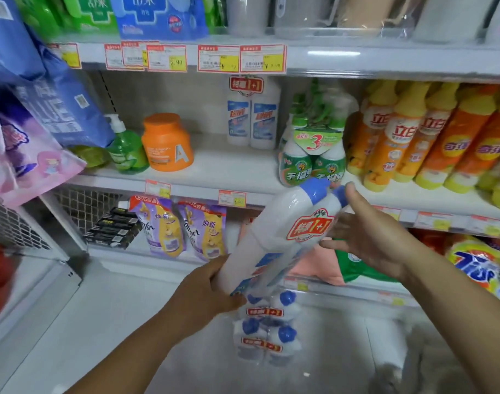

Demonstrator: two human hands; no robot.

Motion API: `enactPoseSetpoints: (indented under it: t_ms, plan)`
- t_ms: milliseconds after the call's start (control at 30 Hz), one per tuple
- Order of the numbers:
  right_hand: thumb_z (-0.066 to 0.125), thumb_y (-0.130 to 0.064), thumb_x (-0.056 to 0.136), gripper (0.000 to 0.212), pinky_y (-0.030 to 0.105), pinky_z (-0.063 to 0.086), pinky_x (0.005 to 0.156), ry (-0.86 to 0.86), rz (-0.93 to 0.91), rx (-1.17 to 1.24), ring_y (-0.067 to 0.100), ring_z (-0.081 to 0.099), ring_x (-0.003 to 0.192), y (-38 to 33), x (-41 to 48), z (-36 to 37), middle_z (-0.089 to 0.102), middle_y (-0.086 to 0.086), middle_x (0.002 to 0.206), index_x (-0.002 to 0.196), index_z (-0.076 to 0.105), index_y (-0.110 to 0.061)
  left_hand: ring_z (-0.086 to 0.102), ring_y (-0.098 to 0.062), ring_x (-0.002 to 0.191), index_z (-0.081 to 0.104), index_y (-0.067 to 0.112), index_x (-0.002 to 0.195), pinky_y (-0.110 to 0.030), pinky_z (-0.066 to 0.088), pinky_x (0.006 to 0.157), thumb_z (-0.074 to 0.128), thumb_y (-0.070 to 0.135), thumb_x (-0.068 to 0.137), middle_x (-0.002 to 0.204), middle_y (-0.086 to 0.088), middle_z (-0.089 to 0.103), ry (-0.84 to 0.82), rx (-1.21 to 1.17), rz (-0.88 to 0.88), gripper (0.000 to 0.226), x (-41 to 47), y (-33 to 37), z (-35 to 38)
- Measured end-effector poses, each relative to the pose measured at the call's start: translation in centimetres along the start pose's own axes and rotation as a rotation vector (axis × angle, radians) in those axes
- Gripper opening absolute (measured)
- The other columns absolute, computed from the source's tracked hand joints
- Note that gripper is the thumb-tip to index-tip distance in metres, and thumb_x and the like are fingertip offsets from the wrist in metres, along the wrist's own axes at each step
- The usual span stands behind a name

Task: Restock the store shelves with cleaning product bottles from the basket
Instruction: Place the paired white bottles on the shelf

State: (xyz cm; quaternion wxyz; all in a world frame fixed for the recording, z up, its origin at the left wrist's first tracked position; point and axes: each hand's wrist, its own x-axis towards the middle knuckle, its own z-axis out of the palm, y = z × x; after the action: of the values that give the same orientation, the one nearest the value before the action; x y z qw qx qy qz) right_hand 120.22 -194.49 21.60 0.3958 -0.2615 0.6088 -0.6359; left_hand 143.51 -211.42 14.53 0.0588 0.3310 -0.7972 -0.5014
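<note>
2 hands on 1 twin pack (282, 240) of white, blue-capped cleaner bottles, held in the air in front of the middle shelf (214, 163), tilted with the caps up and to the right. Left hand (211, 288) wraps the base end, fingers curled round it. Right hand (368, 234) lies against the neck end, fingers spread and fairly straight, thumb by the caps, steadying more than gripping. A matching twin pack (253, 115) stands upright at the back of the shelf with bare shelf in front of it, between the orange jar (167, 142) and the green 3-pack (314, 155). More packs (267, 328) of the same kind sit low below the hands, blurred; the basket itself can't be made out. Judgement: the held pack seems bound for that gap and is not yet set down. Risks: the caps are close to the green 3-pack, so a swing right could knock it into the orange bottles (413, 137) beside it. The wrap looks slick, and with only 1 hand truly closed the pack could slide out. Set down tilted, it may topple off the shelf lip.
</note>
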Motion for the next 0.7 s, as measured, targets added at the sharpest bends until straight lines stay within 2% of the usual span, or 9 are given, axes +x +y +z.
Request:
enactPoseSetpoints:
  t_ms: [33,100,167,200,333,467,567,700]
  plan:
    - [0.051,-0.054,0.084,0.054,0.033,0.060,0.079,0.017,-0.006,0.017,0.023,0.072,0.099,0.2,0.1,-0.2,0.072,0.011,0.115,0.130,0.058,-0.026,0.059,-0.013,0.110,0.046,0.040,0.133,-0.026,0.052,0.091,0.086,0.027,0.073,0.122,0.015,0.060,0.030,0.043,0.032,0.073,-0.1,-0.3,0.1]
    - [0.072,-0.048,0.077,0.057,0.031,0.060,0.080,0.020,-0.011,0.072,0.023,0.072,0.095,0.6,0.1,-0.6,0.072,0.011,0.114,0.126,0.063,-0.022,0.058,-0.009,0.107,0.044,0.046,0.132,-0.016,0.046,0.081,0.085,0.025,0.074,0.119,0.018,0.059,0.055,0.073,0.091,0.074,-0.1,-1.0,0.0]
    - [0.093,-0.043,0.057,0.073,0.035,0.059,0.086,-0.040,-0.009,0.144,0.026,0.070,0.105,1.1,-0.1,-1.3,0.070,0.014,0.118,0.120,0.069,-0.016,0.057,-0.002,0.104,0.045,0.054,0.125,-0.008,0.043,0.076,0.084,0.017,0.073,0.115,0.026,0.057,0.056,0.077,0.129,0.075,-0.2,-1.7,-0.2]
    - [0.097,-0.039,0.051,0.075,0.036,0.058,0.087,-0.069,-0.008,0.174,0.027,0.069,0.108,1.2,-0.3,-1.5,0.070,0.015,0.119,0.117,0.071,-0.014,0.056,0.000,0.104,0.045,0.055,0.124,-0.006,0.043,0.075,0.084,0.013,0.072,0.114,0.029,0.055,0.058,0.087,0.143,0.077,-0.2,-2.1,-0.3]
    - [0.096,-0.031,0.056,0.061,0.030,0.057,0.086,-0.177,-0.028,0.111,0.027,0.066,0.113,1.3,-1.1,-2.0,0.067,0.015,0.126,0.110,0.075,-0.013,0.054,0.005,0.111,0.051,0.045,0.129,-0.001,0.040,0.083,0.083,0.002,0.068,0.125,0.022,0.056,0.111,0.126,0.234,0.081,0.0,-3.3,-1.1]
    - [0.091,-0.022,0.062,0.065,0.031,0.055,0.093,-0.215,-0.020,0.106,0.028,0.059,0.125,1.7,-1.2,-1.9,0.062,0.013,0.136,0.122,0.069,-0.010,0.045,0.020,0.115,0.050,0.050,0.124,0.002,0.033,0.091,0.082,-0.007,0.064,0.128,0.023,0.053,0.232,0.168,0.382,0.089,0.0,-4.4,-1.7]
    - [0.092,-0.017,0.058,0.079,0.032,0.054,0.096,-0.225,-0.019,0.158,0.027,0.058,0.126,1.7,-1.1,-1.9,0.060,0.012,0.138,0.130,0.061,-0.007,0.045,0.012,0.122,0.049,0.060,0.126,-0.004,0.034,0.100,0.084,-0.003,0.066,0.133,0.022,0.050,0.298,0.185,0.430,0.095,0.0,-4.8,-1.8]
    - [0.082,-0.008,0.063,0.071,0.031,0.055,0.093,-0.234,-0.031,0.184,0.025,0.059,0.126,1.5,-1.1,-2.0,0.059,0.014,0.138,0.130,0.060,-0.004,0.048,-0.008,0.129,0.038,0.066,0.132,-0.028,0.041,0.108,0.085,0.001,0.068,0.139,0.009,0.051,0.311,0.191,0.427,0.102,0.1,-4.9,-1.8]
